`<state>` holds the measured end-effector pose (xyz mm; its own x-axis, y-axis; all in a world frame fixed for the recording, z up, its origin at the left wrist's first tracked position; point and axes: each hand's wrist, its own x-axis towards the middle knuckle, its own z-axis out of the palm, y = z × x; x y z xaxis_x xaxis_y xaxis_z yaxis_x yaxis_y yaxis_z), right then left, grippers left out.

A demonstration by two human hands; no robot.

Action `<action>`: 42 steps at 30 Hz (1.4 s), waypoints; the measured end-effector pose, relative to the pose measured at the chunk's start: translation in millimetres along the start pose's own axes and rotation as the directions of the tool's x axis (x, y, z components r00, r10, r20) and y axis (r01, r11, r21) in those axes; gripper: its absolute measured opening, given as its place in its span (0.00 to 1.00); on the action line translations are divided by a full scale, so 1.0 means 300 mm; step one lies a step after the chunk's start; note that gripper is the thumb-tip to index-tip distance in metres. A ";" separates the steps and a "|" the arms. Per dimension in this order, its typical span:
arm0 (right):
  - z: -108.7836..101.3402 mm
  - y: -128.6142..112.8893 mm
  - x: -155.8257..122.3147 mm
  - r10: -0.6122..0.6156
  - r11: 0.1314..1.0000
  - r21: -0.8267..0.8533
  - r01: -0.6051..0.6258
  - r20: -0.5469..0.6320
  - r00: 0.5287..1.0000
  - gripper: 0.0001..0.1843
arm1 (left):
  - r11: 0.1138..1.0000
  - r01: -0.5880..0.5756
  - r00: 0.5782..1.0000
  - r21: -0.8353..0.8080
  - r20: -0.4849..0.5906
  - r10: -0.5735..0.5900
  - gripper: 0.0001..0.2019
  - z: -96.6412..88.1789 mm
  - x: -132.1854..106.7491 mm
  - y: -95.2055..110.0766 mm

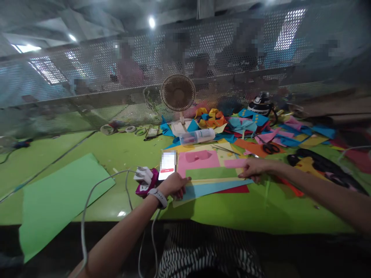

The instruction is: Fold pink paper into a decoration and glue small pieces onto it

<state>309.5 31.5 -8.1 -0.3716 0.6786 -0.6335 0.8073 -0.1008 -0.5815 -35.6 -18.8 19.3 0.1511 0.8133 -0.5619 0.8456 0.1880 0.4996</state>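
A green paper strip [213, 173] stretches between my hands above a pile of coloured sheets. My left hand [174, 185], with a pale watch band on its wrist, pinches the strip's left end, its other fingers curled under. At the right end, my right hand [255, 168] grips the strip between thumb and fingers. Just behind the strip is a pink paper sheet [213, 157] with a cut-out piece on it. A light blue paper sheet [214, 188] pokes out in front, over a red paper [239, 189]. A lit phone [167, 166] stands beside my left hand.
A purple power strip [143, 190] with a white plug and cables sits left of my left hand. Behind are a small fan [178, 92], a plastic bottle [197, 136], scissors [271, 148] and folded paper scraps. A large green sheet [63, 193] overhangs the table's front edge.
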 end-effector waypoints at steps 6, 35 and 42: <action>0.006 -0.010 -0.014 -0.004 1.000 -0.008 0.003 -0.030 1.000 0.29 | 0.982 -0.062 0.963 0.178 -0.247 0.106 0.30 0.046 -0.075 0.046; 0.118 0.166 -0.277 -0.134 0.990 -0.135 0.036 -0.842 0.522 0.20 | 0.407 -0.444 0.592 0.798 -0.080 0.802 0.36 0.145 0.017 -0.035; 0.104 0.235 -0.274 -0.148 0.958 -0.230 -0.169 -0.905 0.398 0.18 | 0.325 -0.413 0.421 0.850 -0.138 0.896 0.37 0.159 0.056 -0.023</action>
<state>382.6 -54.1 -13.1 0.1480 0.9437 0.2960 0.9420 -0.0433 -0.3329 -14.6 -32.7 -24.9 0.7510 0.5872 0.3020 0.6480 -0.7433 -0.1660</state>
